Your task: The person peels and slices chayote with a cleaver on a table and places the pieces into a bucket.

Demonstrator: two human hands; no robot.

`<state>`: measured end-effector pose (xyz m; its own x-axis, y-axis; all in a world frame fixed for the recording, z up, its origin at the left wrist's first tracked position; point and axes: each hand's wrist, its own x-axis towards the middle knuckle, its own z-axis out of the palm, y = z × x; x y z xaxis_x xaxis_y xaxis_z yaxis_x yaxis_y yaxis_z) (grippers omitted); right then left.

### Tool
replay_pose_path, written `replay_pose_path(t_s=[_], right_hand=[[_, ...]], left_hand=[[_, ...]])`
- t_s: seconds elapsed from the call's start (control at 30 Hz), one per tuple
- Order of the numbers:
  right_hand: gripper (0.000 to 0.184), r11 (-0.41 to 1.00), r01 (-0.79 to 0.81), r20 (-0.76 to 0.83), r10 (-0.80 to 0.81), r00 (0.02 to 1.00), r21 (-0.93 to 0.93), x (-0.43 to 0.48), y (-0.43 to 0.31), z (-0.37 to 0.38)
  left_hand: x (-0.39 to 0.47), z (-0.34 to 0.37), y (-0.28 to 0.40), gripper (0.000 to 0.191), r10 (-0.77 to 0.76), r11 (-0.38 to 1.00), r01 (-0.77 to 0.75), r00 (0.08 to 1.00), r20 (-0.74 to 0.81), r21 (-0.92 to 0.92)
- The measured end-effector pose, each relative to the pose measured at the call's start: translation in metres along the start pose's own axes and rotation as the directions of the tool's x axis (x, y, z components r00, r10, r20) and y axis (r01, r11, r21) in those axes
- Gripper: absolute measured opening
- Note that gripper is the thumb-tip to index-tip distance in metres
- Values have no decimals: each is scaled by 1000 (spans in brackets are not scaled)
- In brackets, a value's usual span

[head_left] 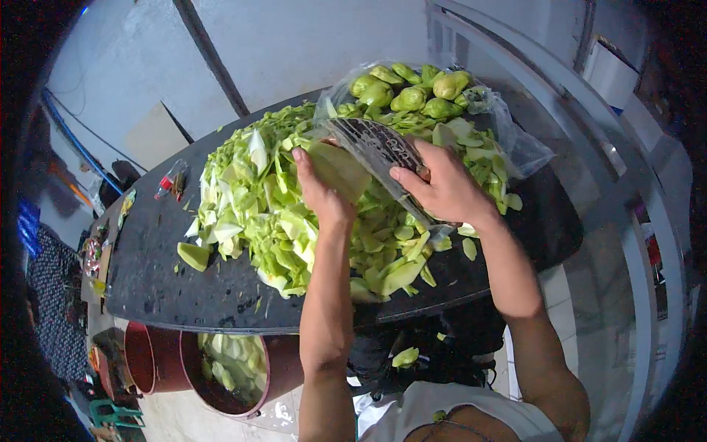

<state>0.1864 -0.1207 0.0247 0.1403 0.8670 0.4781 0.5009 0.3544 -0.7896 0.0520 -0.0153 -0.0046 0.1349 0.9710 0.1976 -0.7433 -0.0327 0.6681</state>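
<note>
My left hand holds a large pale green piece of chayote, thumb along its left side. In my right hand is a wide dark blade tool, its flat face marked and wet-looking, its far end close against the chayote piece. Beneath both hands lies a big heap of cut chayote slices, spread over a dark tabletop. Whole green chayotes sit in a clear plastic bag behind the heap, towards the right.
Below the table's near edge, a dark red bucket holds chayote pieces in liquid, with another red bucket beside it. A clear bottle with a red cap lies on the table's left. A green plastic stool stands lower left.
</note>
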Motion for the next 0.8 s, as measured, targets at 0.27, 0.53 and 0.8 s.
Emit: replay_pose_path(t_s=[0.27, 0.53, 0.8], right_hand=[[26, 994, 90, -132, -97, 986, -56, 8, 28, 16], [22, 938, -202, -218, 267, 938, 281, 15, 23, -4], [14, 959, -141, -295, 212, 932, 246, 24, 34, -38]], left_hand=[[10, -8, -7, 61, -113, 984, 130, 985, 132, -125], [21, -18, -3, 62, -198, 898, 202, 979, 50, -392], [22, -24, 1, 60, -166, 894, 196, 980, 108, -404]])
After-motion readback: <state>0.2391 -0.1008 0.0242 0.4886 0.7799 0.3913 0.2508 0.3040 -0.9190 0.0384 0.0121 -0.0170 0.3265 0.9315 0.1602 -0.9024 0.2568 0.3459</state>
